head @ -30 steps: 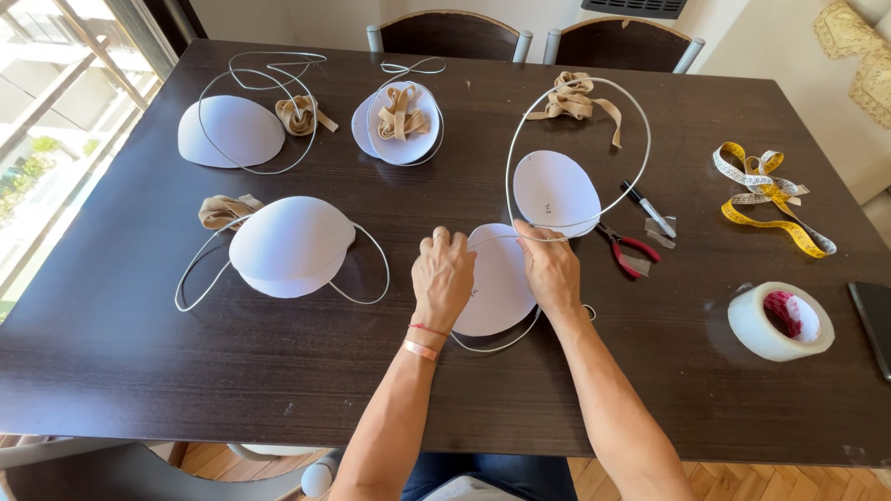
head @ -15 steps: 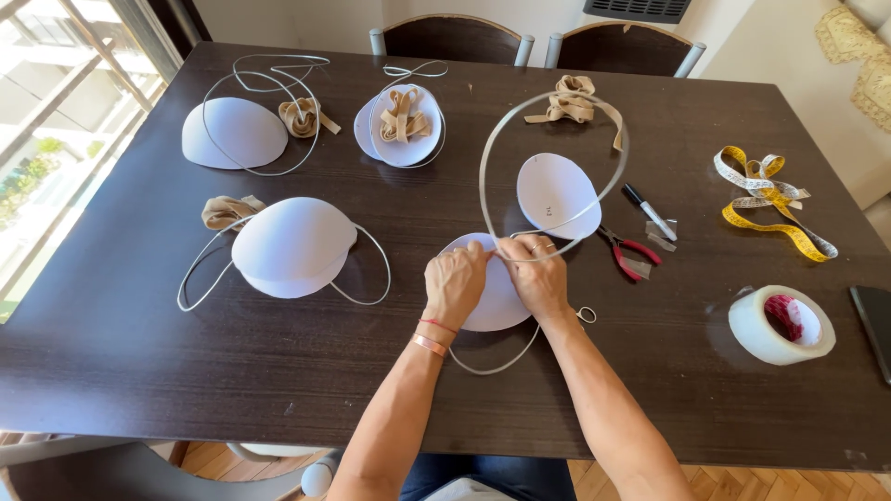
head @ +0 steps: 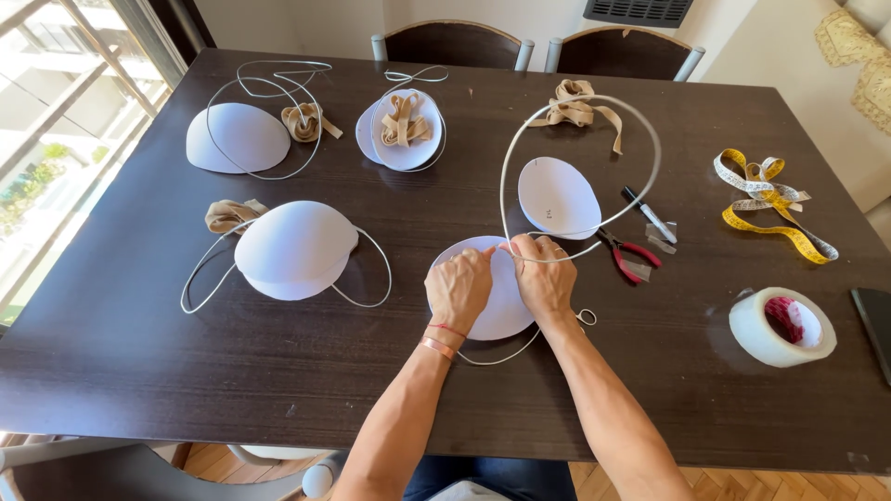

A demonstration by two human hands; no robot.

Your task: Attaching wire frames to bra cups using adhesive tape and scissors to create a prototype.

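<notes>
My left hand (head: pixel 459 289) and my right hand (head: pixel 545 278) meet over a white foam cup (head: pixel 506 311) lying near the table's front middle. Both pinch a thin white wire (head: pixel 650 139) where it crosses the cup's far edge. The wire rises into a big loop that arcs over a second white cup (head: pixel 557 197) behind my hands. Its loose end curls out below the cup, ending in a small ring (head: pixel 587 317) by my right wrist.
The dark wooden table (head: pixel 139 371) holds three more white cups with wires (head: pixel 295 250), (head: pixel 238 139), (head: pixel 404 130), beige elastic bundles (head: pixel 577 109), red pliers (head: pixel 629 255), a marker (head: pixel 650 215), a yellow tape measure (head: pixel 770 204) and a tape roll (head: pixel 781 325). Two chairs stand behind.
My hands drew closer together on the cup's far edge. The wire loop swung and widened over the rear cup.
</notes>
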